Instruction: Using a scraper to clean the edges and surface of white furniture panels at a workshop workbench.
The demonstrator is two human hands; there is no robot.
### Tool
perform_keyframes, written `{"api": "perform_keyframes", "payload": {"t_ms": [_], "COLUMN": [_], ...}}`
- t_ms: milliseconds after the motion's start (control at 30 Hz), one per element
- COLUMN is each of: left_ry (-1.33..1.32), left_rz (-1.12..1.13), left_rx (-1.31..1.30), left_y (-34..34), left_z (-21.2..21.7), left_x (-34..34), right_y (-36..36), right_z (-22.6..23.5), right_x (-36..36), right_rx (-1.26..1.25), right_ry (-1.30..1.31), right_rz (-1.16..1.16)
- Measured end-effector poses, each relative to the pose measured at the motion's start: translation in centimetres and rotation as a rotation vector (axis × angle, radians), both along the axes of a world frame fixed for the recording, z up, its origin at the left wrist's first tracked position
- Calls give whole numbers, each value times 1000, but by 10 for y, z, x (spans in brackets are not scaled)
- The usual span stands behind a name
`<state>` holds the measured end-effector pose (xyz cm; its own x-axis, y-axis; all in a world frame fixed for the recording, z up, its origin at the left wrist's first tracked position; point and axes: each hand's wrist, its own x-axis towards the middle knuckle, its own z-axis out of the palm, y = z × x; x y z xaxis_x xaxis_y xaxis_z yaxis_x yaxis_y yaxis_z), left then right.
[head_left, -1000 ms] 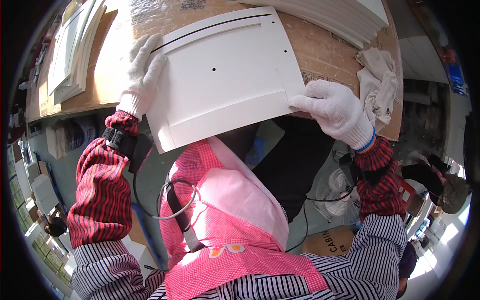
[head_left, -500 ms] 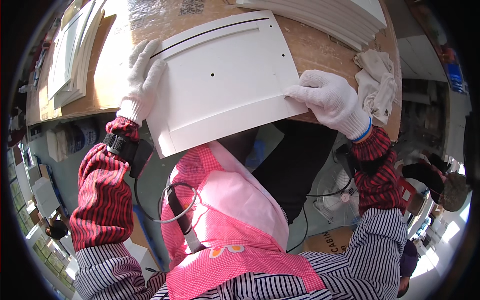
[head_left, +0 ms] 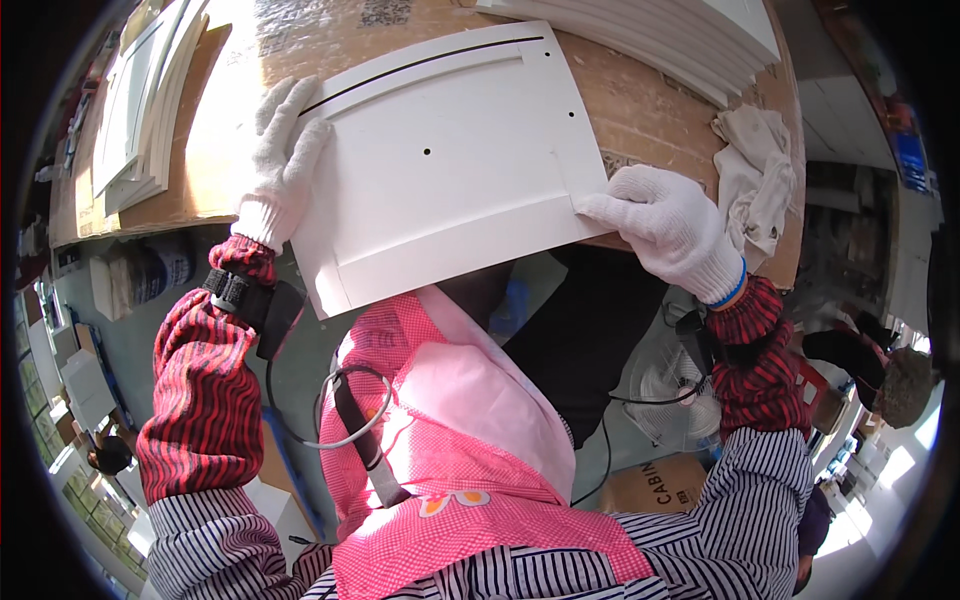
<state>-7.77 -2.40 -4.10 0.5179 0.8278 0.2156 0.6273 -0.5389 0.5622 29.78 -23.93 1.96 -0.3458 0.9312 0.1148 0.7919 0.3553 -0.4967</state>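
- White panel [head_left: 470, 140]: on the cardboard-covered table [head_left: 650, 112], near edge overhanging; dark line and holes already present
- Left hand [head_left: 280, 165]: fingers spread against the panel's left edge
- Right hand [head_left: 665, 220]: pinching its lower right corner
- Progress: panel seemingly mid-handling; whether the stacked panels [head_left: 650, 42] are finished or waiting cannot be told

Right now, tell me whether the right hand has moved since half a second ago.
Yes: judged against the stacked white panels, the right hand has shifted slightly toward the picture's lower edge.
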Motion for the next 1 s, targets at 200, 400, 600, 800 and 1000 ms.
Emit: {"api": "perform_keyframes", "payload": {"t_ms": [200,400,600,800,1000], "left_ry": [28,34,10,11,8], "left_rz": [-4,-8,-5,-5,-3], "left_rx": [6,4,-13,-5,-8], "left_y": [-1,-2,1,1,6], "left_z": [2,2,-2,-1,-6], "left_x": [0,-2,-1,-4,-3], "right_y": [19,5,10,-13,-2], "right_z": [1,3,0,7,5], "right_x": [4,-1,2,-6,0], "right_rx": [28,15,31,2,17], "right_ry": [-84,-48,-57,10,-28], "right_rz": [15,26,30,46,45]}}
